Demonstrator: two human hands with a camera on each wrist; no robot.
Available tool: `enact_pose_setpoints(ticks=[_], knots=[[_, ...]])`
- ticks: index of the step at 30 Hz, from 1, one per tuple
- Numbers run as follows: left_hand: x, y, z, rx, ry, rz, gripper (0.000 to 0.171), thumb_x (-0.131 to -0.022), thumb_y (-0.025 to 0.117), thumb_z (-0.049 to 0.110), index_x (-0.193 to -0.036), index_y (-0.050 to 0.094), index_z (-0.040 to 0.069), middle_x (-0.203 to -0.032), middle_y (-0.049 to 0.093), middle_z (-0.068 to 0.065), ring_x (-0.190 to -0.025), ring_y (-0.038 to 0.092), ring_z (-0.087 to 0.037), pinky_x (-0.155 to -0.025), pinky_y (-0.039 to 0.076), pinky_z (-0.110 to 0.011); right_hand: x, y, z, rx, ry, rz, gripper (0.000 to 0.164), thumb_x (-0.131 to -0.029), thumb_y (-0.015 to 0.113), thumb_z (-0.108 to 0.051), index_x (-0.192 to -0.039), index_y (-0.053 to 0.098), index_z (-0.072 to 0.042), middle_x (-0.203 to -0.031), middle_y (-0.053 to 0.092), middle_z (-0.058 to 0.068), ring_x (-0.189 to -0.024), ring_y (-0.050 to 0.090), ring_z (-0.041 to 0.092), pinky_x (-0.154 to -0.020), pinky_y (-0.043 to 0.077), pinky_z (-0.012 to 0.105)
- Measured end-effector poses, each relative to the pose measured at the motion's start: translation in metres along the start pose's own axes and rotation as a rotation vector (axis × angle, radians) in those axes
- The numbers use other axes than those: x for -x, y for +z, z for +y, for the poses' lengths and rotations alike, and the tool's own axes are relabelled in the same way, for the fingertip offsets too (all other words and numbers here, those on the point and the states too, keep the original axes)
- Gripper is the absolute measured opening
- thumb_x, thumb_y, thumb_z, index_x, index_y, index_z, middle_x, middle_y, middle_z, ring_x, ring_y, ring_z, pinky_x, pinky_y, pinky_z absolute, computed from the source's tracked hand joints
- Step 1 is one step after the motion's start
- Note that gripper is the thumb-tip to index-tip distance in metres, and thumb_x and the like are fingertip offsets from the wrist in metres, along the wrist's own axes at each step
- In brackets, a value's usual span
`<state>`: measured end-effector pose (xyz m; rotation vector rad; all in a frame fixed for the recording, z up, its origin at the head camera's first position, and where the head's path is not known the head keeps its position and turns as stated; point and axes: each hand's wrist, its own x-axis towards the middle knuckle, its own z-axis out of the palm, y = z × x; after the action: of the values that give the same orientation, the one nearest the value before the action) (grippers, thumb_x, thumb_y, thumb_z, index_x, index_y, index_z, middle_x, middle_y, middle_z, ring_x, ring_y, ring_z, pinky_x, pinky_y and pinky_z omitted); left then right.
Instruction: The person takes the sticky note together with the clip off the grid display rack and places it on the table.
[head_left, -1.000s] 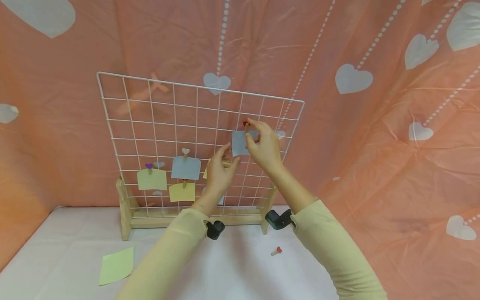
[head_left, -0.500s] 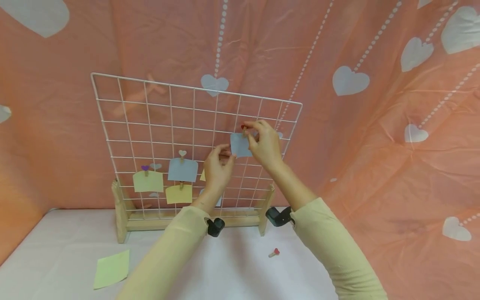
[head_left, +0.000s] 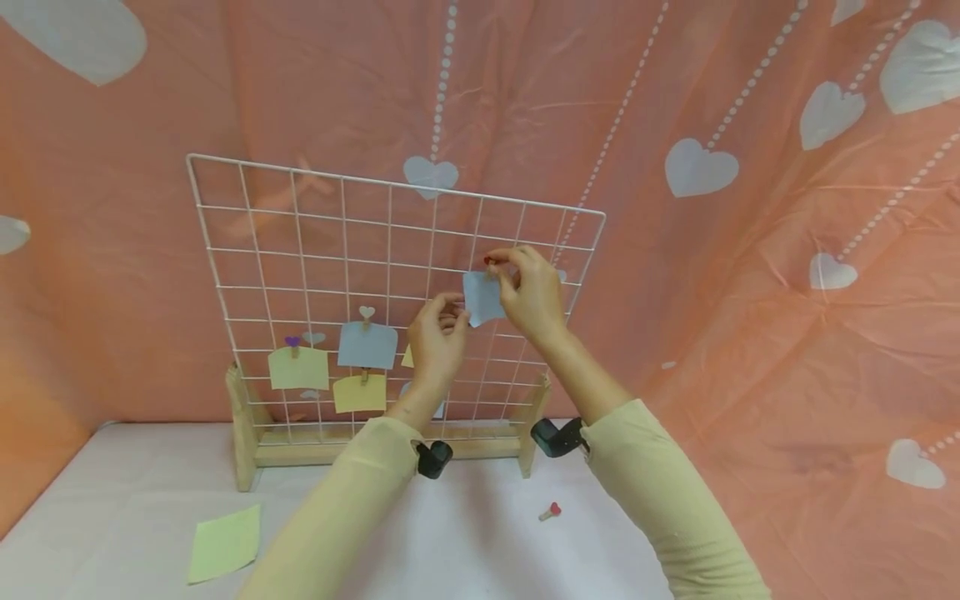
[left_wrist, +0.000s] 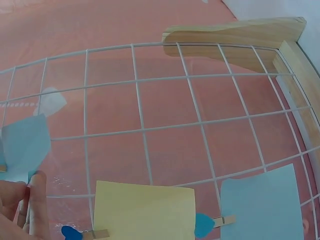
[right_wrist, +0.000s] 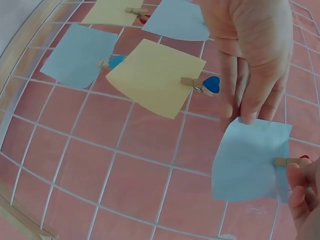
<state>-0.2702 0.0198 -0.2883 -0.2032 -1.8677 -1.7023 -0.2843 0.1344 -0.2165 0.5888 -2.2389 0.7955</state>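
My right hand (head_left: 534, 296) pinches a small wooden clothespin (right_wrist: 282, 161) with a red heart, at the top edge of a blue paper note (right_wrist: 247, 160). The note lies against the upper right part of a white wire grid (head_left: 390, 225). My left hand (head_left: 438, 337) pinches the note's lower left corner between thumb and fingers, as the right wrist view shows. That note is slightly bent. Below and left, a yellow note (right_wrist: 155, 75) hangs from a clothespin with a dark blue heart (right_wrist: 211, 84); my left hand mostly covers this note in the head view.
Other clipped notes hang lower on the grid: a green note (head_left: 298, 368), a blue note (head_left: 367, 345) and a yellow note (head_left: 360, 393). A wooden stand (head_left: 300, 454) holds the grid. On the white table lie a loose green note (head_left: 225, 544) and a red-heart clothespin (head_left: 551, 512).
My left fingers have closed in on the blue note's lower corner. The note now bends there, and both hands stay near the same grid spot. The head view has shifted slightly.
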Motion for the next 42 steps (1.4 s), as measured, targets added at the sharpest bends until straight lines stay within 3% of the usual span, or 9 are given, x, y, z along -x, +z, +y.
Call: enact_pose_setpoints(ticks=[4,19,27,32,37,42], knots=[[0.0,-0.001,0.0,0.022,-0.025,-0.005,0.019,-0.086,0.061,-0.001,-0.104,0.062,-0.003,-0.096,0.062,-0.018,-0.086,0.065,-0.028,-0.077,0.057,-0.029,0.0,0.002,0.002,0.007,-0.008,0.015,0.016,-0.089,0.059,-0.009,-0.1,0.067,-0.001,-0.096,0.066,0.013,-0.055,0.044,0.012,-0.048,0.037,0.017],[0.001,-0.007,0.001,0.064,-0.02,-0.03,0.02,-0.085,0.059,-0.004,-0.105,0.062,-0.004,-0.094,0.06,-0.019,-0.081,0.065,-0.03,-0.072,0.057,-0.022,0.002,0.007,0.004,-0.04,-0.018,0.115,0.013,-0.087,0.062,-0.007,-0.096,0.068,0.001,-0.092,0.068,0.014,-0.05,0.045,0.011,-0.045,0.035,0.011],[0.005,-0.014,0.002,0.076,-0.069,-0.054,0.021,-0.087,0.058,-0.002,-0.108,0.061,-0.003,-0.095,0.058,-0.017,-0.082,0.066,-0.03,-0.069,0.055,-0.017,0.003,0.006,0.006,-0.242,0.072,0.202,0.013,-0.085,0.064,-0.005,-0.095,0.07,0.002,-0.093,0.069,0.016,-0.044,0.038,0.001,-0.04,0.032,0.01],[0.008,-0.019,-0.002,0.08,-0.067,-0.066,0.021,-0.088,0.058,0.0,-0.109,0.061,-0.001,-0.094,0.058,-0.017,-0.081,0.066,-0.03,-0.068,0.056,-0.02,0.007,0.008,0.01,-0.343,0.097,0.223,0.015,-0.084,0.064,-0.003,-0.097,0.069,0.004,-0.093,0.068,0.02,-0.039,0.038,-0.006,-0.037,0.032,0.008],[0.012,-0.026,-0.006,0.09,-0.081,-0.071,0.022,-0.088,0.058,0.001,-0.11,0.061,0.001,-0.095,0.058,-0.017,-0.083,0.066,-0.031,-0.07,0.057,-0.023,0.014,0.008,0.013,-0.497,0.16,0.232,0.018,-0.086,0.063,-0.005,-0.102,0.067,0.003,-0.098,0.063,0.017,-0.042,0.047,-0.004,-0.038,0.038,0.009],[0.017,-0.032,-0.011,0.09,-0.098,-0.062,0.022,-0.088,0.058,0.002,-0.11,0.06,0.0,-0.095,0.058,-0.017,-0.083,0.066,-0.031,-0.069,0.057,-0.022,0.025,0.005,0.017,-0.55,0.22,0.244,0.02,-0.087,0.062,-0.008,-0.103,0.065,0.003,-0.099,0.06,0.012,-0.037,0.041,-0.001,-0.037,0.038,0.011]])
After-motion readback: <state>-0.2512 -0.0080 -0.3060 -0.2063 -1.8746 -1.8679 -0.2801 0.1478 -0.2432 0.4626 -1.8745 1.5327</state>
